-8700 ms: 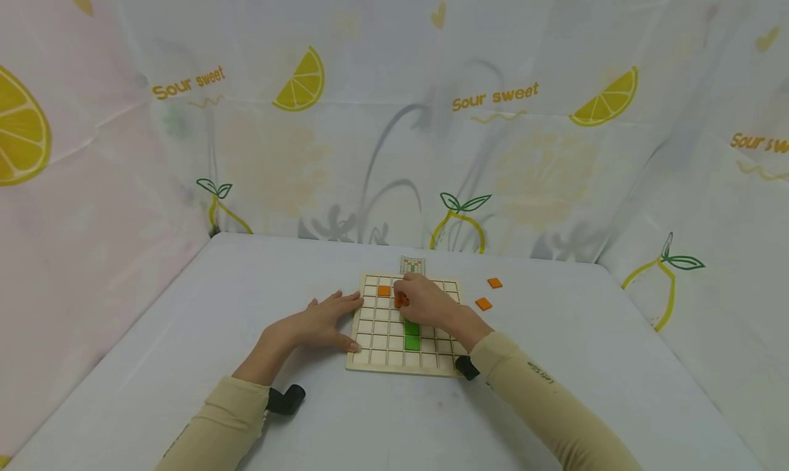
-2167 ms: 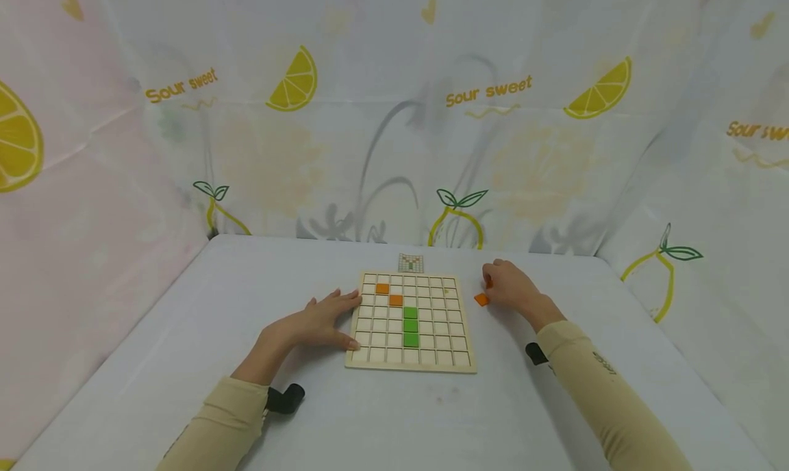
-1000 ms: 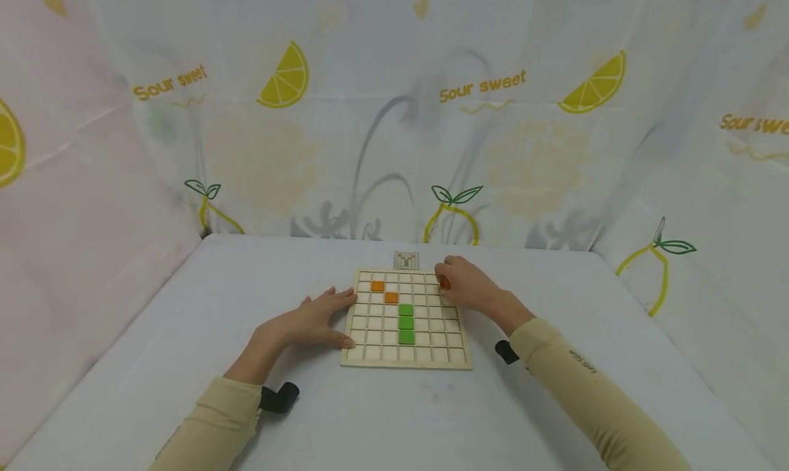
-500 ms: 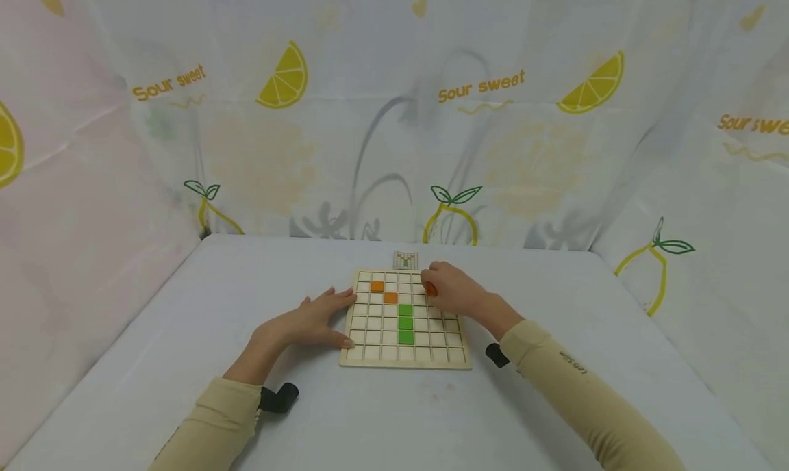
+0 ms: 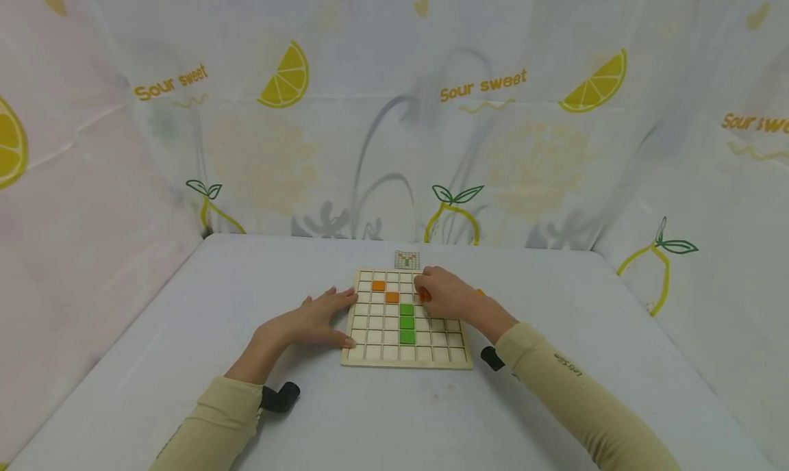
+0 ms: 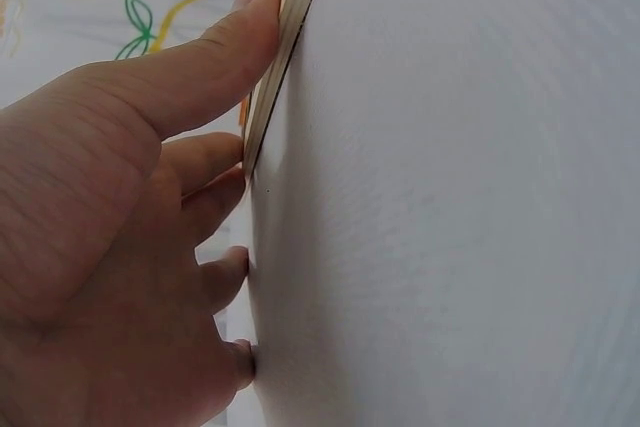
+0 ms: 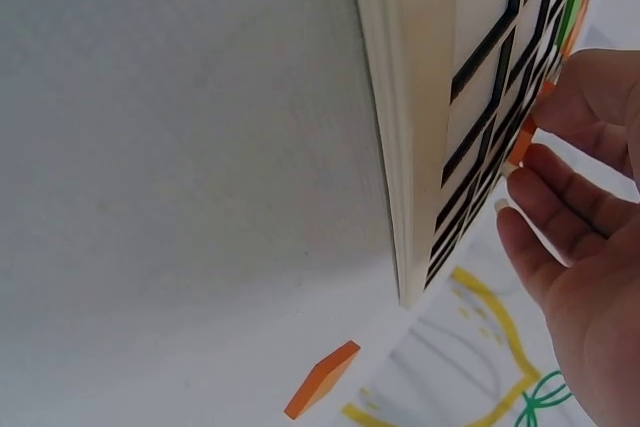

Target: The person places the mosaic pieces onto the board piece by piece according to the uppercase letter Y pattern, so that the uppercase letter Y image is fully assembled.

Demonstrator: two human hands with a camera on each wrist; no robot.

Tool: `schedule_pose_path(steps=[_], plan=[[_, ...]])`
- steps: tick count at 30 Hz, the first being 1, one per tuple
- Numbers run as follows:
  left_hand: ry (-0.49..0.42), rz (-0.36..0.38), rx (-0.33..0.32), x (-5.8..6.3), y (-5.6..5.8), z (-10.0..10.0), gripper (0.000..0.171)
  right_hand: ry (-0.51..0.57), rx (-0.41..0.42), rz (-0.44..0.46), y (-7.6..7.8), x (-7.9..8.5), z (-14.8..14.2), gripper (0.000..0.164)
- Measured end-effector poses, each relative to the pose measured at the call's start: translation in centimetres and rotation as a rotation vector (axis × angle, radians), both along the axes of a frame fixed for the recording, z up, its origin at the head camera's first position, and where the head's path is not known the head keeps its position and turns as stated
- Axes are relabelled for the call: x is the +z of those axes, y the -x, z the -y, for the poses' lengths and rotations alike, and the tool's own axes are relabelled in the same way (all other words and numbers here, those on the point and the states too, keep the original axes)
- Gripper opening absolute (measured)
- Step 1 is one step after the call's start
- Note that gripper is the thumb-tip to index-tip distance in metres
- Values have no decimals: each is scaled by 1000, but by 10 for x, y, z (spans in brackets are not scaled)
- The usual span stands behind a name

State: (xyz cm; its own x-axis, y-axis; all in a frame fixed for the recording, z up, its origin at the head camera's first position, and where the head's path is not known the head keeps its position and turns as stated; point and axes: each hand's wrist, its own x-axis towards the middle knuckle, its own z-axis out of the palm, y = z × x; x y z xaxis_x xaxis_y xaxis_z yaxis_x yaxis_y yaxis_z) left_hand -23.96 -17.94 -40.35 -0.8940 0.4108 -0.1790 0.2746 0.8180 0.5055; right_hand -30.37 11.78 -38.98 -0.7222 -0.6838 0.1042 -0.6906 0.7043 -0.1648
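Note:
A square wooden grid board lies on the table, bearing a column of green tiles and two orange tiles set diagonally, one of them the nearer orange tile. My left hand rests at the board's left edge, fingers spread, with the thumb on the rim. Over the upper right cells, my right hand pinches another orange tile between thumb and fingers, close against the grid. Its fingers and palm hide several cells there.
One loose orange tile lies on the table right of the board, mostly behind the right wrist in the head view. A small printed pattern card lies just beyond the board's far edge. A lemon-patterned cloth hangs behind.
My right hand set one orange tile on the board, took another from the table at right and carried it left over the grid. The left hand stays at the board's edge.

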Motion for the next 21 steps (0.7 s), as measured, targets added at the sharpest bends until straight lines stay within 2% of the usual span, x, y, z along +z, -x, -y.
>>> schedule_pose_path(steps=[11, 21], plan=[[-10, 3, -6, 1, 0, 0, 95, -3, 17, -1, 1, -4, 2, 16], [-11, 0, -9, 1, -1, 0, 96, -45, 3, 23, -4, -1, 7, 13]])
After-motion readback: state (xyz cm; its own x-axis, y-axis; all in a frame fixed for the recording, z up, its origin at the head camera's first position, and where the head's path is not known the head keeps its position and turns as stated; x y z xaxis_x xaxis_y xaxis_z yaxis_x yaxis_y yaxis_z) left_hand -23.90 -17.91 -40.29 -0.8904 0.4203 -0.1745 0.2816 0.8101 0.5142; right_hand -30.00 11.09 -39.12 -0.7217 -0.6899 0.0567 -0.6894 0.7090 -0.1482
